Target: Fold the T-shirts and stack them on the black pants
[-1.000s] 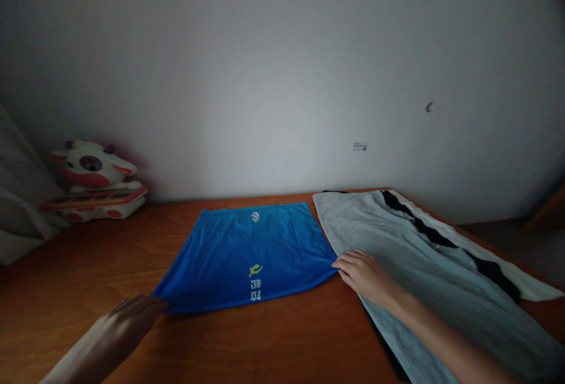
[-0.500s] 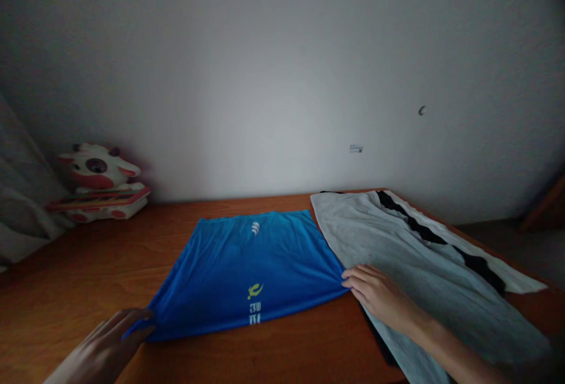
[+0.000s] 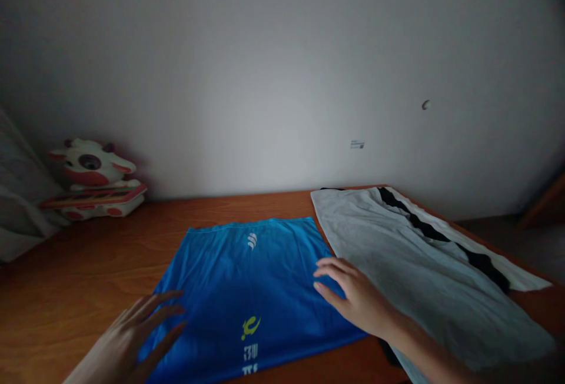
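A blue cloth (image 3: 247,281) with a white logo and yellow print lies flat on the wooden table (image 3: 88,266) in front of me. My left hand (image 3: 132,337) rests open on its near left edge, fingers spread and flat. My right hand (image 3: 353,296) lies open on the cloth's right side, fingers stretched out towards the middle. Neither hand grips the fabric.
A grey garment with a black and white stripe (image 3: 424,266) lies spread to the right of the blue cloth, reaching the table's right edge. A red and white cow toy (image 3: 92,181) sits at the back left by the white wall. Pale fabric (image 3: 17,196) hangs at the far left.
The blue cloth has slid nearer to me. Both hands let go of its near corners and now lie flat and open on top of it.
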`<act>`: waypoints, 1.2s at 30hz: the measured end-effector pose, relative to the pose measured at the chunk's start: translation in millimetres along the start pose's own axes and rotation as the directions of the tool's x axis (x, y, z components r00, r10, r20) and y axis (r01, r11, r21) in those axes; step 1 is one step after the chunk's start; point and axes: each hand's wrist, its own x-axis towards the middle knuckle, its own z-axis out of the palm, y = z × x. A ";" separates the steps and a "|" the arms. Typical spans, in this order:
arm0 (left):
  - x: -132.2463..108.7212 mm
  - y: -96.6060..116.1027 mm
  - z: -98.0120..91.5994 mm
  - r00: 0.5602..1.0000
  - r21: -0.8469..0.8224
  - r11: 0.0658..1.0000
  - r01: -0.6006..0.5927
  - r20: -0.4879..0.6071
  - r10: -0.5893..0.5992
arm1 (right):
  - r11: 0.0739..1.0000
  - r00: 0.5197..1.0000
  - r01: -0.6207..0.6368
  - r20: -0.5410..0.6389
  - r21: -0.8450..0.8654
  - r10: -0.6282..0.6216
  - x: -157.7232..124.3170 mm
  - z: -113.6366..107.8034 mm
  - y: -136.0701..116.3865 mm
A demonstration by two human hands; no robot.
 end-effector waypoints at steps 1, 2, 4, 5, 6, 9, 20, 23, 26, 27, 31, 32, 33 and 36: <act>19.9 12.9 4.4 1.000 0.005 1.000 0.006 0.028 -0.006 | 1.000 0.999 -0.015 -0.043 -0.026 0.014 12.6 14.3 -3.9; 37.3 24.5 10.9 0.998 0.016 1.000 0.024 0.057 -0.025 | 0.997 0.997 -0.042 -0.066 -0.061 0.038 24.2 28.8 -6.4; 59.5 39.6 28.6 0.995 0.065 0.995 0.078 0.053 -0.082 | 0.986 0.994 -0.095 -0.059 -0.138 0.088 41.9 54.9 -5.8; 63.3 41.8 38.2 0.990 0.098 0.987 0.126 0.050 -0.132 | 0.977 0.992 -0.125 -0.052 -0.174 0.118 47.2 65.0 -2.5; 62.6 40.3 47.3 0.985 0.126 0.980 0.155 0.063 -0.164 | 0.966 0.988 -0.156 -0.047 -0.204 0.150 50.1 72.8 2.6; 43.1 20.6 65.7 0.971 0.195 0.974 0.114 0.184 -0.151 | 0.934 0.968 -0.251 -0.041 -0.253 0.249 47.4 83.0 22.4; 114.2 45.6 80.3 0.939 0.095 0.948 0.302 0.140 -0.314 | 0.914 0.948 -0.318 -0.077 -0.252 0.309 108.4 93.3 13.7; 149.6 52.3 88.3 0.918 0.031 0.936 0.351 0.186 -0.350 | 0.942 0.965 -0.259 -0.007 -0.212 0.264 132.7 103.1 15.7; 156.1 33.1 97.7 0.866 0.061 0.896 0.440 0.236 -0.441 | 0.950 0.971 -0.228 0.024 -0.211 0.238 140.1 108.4 26.4; 153.4 23.4 100.6 0.857 0.074 0.890 0.450 0.246 -0.453 | 0.948 0.970 -0.233 0.013 -0.217 0.242 139.8 108.8 30.6; 138.2 -10.9 107.3 0.889 0.042 0.905 0.423 0.175 -0.424 | 0.909 0.942 -0.333 -0.059 -0.250 0.329 135.2 105.4 45.5; 135.8 -16.1 107.6 0.898 0.025 0.909 0.415 0.148 -0.414 | 0.898 0.934 -0.357 -0.067 -0.257 0.352 134.3 104.1 48.4; 134.2 -19.6 107.6 0.904 0.017 0.913 0.407 0.133 -0.405 | 0.890 0.927 -0.373 -0.069 -0.263 0.369 133.5 102.9 51.2; 132.2 -22.9 107.3 0.913 0.053 0.930 0.365 0.174 -0.368 | 0.887 0.927 -0.373 -0.055 -0.273 0.372 132.1 100.7 58.4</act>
